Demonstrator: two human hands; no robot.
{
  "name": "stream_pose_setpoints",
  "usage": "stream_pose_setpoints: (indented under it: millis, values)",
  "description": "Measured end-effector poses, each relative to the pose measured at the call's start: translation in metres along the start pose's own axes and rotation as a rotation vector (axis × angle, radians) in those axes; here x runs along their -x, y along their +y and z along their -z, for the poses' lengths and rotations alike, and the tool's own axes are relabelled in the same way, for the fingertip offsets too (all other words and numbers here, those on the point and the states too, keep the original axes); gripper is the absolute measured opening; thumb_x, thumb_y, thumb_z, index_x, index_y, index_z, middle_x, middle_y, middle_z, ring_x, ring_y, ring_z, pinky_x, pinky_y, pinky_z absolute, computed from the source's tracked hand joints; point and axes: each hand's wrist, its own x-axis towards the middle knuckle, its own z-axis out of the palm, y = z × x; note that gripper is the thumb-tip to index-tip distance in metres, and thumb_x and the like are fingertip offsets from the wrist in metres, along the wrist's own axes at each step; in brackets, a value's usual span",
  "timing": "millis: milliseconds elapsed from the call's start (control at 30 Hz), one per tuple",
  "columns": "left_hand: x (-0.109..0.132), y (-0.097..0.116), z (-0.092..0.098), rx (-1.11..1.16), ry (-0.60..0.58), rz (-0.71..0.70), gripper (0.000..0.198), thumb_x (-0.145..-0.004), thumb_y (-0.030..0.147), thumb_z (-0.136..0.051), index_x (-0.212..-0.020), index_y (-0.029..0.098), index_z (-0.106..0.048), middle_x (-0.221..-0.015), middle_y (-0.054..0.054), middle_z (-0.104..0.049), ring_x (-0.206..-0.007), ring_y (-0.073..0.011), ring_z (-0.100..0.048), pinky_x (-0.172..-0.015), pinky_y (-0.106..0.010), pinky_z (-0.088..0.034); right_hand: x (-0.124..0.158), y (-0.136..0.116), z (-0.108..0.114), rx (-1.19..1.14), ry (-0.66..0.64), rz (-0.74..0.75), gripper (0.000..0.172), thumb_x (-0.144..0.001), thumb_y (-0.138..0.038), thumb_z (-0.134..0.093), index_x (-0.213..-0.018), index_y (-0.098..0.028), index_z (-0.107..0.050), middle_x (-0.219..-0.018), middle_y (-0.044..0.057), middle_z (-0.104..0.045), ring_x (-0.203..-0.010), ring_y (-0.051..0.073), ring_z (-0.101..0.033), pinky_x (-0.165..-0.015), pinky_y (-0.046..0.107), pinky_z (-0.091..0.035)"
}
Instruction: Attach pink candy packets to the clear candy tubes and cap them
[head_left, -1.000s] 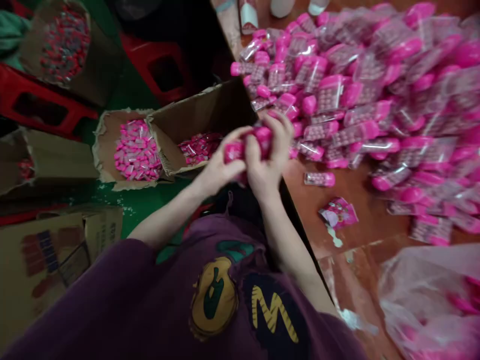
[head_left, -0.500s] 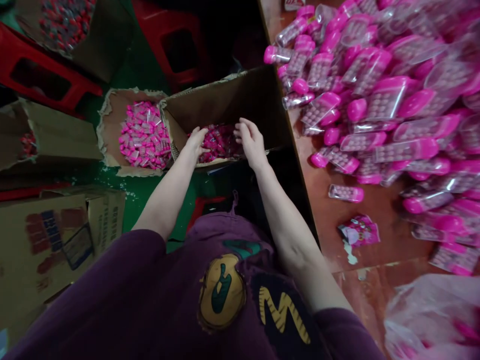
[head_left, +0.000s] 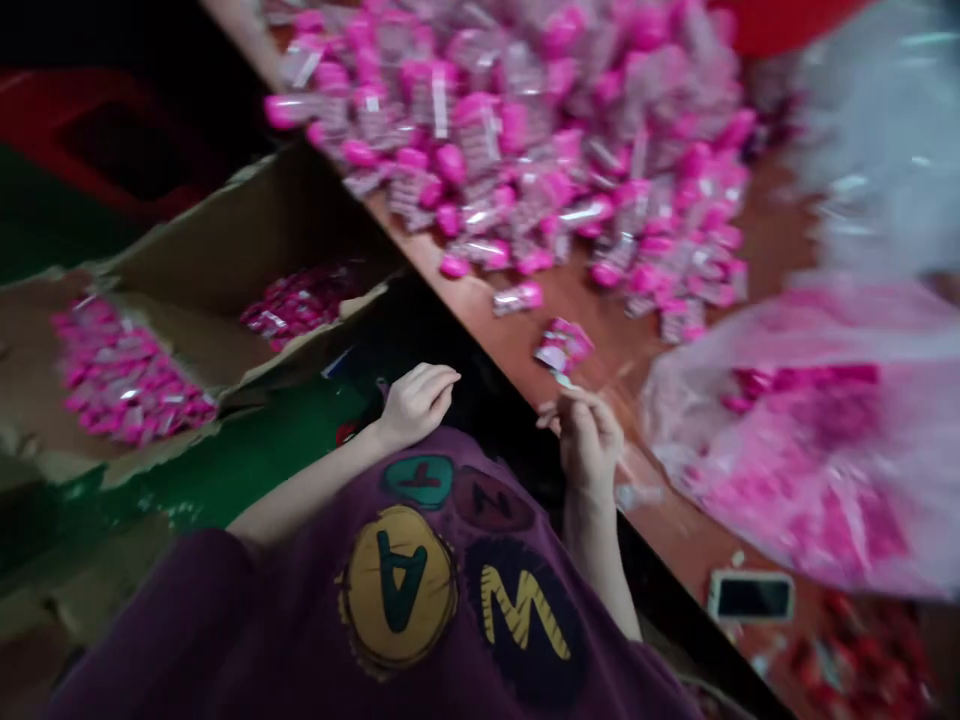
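Note:
My left hand (head_left: 420, 405) hovers in front of my purple shirt, fingers bent and pressed together, with nothing visible in them. At the table's near edge is my right hand (head_left: 591, 435), its fingers curled and somewhat blurred. Its fingertips are close to a small pink printed packet (head_left: 564, 345) with a whitish strip at its lower end; whether they touch or grip the strip is unclear. Just beyond the packet lies a single clear tube with a pink cap (head_left: 517, 297). A large heap of similar pink-capped tubes (head_left: 480, 130), filled with small pale balls, covers the table behind it.
On the left stands a cardboard box (head_left: 217, 240) with pink pieces inside; more pink pieces (head_left: 127, 375) fill the carton beside it. The reddish table (head_left: 457, 300) holds a translucent bag of pink items (head_left: 810, 450), a phone (head_left: 750, 596) and red pieces (head_left: 862, 655). A red stool (head_left: 112, 140) stands behind.
Both hands have left the cardboard box. My left hand has drawn back toward my body, and my right hand has moved over to the packet on the table. The view has turned right.

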Motion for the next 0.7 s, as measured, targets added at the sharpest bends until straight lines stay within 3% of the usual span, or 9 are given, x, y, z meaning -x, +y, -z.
stream_pose_setpoints:
  millis: [100, 167, 233, 333, 467, 633, 700]
  values:
    - [-0.022, 0.017, -0.03, 0.064, -0.122, -0.225, 0.026, -0.099, 0.01, -0.057, -0.12, 0.017, -0.071, -0.109, -0.013, -0.081, -0.095, -0.0221, -0.076, -0.085, -0.038, -0.063, -0.018, 0.009, 0.044, -0.022, 0.46, 0.217, 0.027, -0.096, -0.051, -0.066, -0.103, -0.025, -0.071, -0.079, -0.002, -0.074, -0.058, 0.011, -0.066, -0.059, 0.026, -0.054]
    - [-0.038, 0.03, -0.047, 0.078, -0.19, -0.305, 0.026, -0.099, 0.011, -0.056, -0.118, 0.018, -0.073, -0.111, -0.013, -0.081, -0.097, -0.0225, -0.076, -0.087, -0.039, -0.063, -0.028, 0.024, 0.073, 0.122, 0.611, 0.223, 0.03, -0.097, -0.05, -0.063, -0.11, -0.024, -0.071, -0.095, 0.002, -0.077, -0.072, 0.013, -0.071, -0.067, 0.027, -0.058]
    - [-0.053, 0.043, -0.063, 0.056, -0.232, -0.317, 0.025, -0.1, 0.013, -0.055, -0.115, 0.018, -0.075, -0.11, -0.013, -0.081, -0.098, -0.0229, -0.076, -0.088, -0.039, -0.063, -0.033, 0.04, 0.099, 0.299, 0.631, 0.222, 0.036, -0.096, -0.048, -0.061, -0.119, -0.022, -0.069, -0.114, 0.008, -0.077, -0.099, 0.017, -0.075, -0.091, 0.036, -0.062]
    - [-0.072, 0.052, -0.083, -0.041, -0.208, -0.271, 0.025, -0.102, 0.016, -0.054, -0.112, 0.015, -0.077, -0.107, -0.013, -0.081, -0.096, -0.0236, -0.074, -0.088, -0.04, -0.062, -0.04, 0.06, 0.13, 0.505, 0.595, 0.246, 0.043, -0.096, -0.046, -0.057, -0.129, -0.019, -0.066, -0.129, 0.013, -0.073, -0.122, 0.022, -0.07, -0.115, 0.047, -0.053]
    - [-0.092, 0.05, -0.098, -0.224, -0.193, -0.221, 0.029, -0.104, 0.021, -0.053, -0.113, 0.013, -0.079, -0.115, -0.014, -0.08, -0.102, -0.0263, -0.071, -0.092, -0.042, -0.059, -0.053, 0.074, 0.177, 0.6, 0.681, 0.216, 0.046, -0.097, -0.038, -0.049, -0.135, -0.015, -0.06, -0.131, 0.017, -0.071, -0.127, 0.026, -0.069, -0.117, 0.051, -0.052]
    - [-0.099, 0.052, -0.106, -0.432, -0.414, -0.256, 0.041, -0.106, 0.028, -0.051, -0.134, 0.01, -0.074, -0.15, -0.018, -0.067, -0.122, -0.0357, -0.063, -0.098, -0.051, -0.053, -0.067, 0.075, 0.228, 0.795, 0.936, 0.104, 0.054, -0.093, -0.022, -0.042, -0.144, -0.008, -0.05, -0.141, 0.026, -0.063, -0.137, 0.031, -0.064, -0.119, 0.056, -0.05]
    - [-0.096, 0.052, -0.11, -0.466, -0.485, -0.247, 0.045, -0.107, 0.029, -0.048, -0.141, 0.009, -0.071, -0.157, -0.019, -0.061, -0.129, -0.0382, -0.061, -0.101, -0.054, -0.05, -0.066, 0.072, 0.233, 0.968, 0.898, 0.096, 0.056, -0.09, -0.018, -0.041, -0.144, -0.004, -0.05, -0.137, 0.03, -0.063, -0.136, 0.036, -0.063, -0.117, 0.063, -0.049]
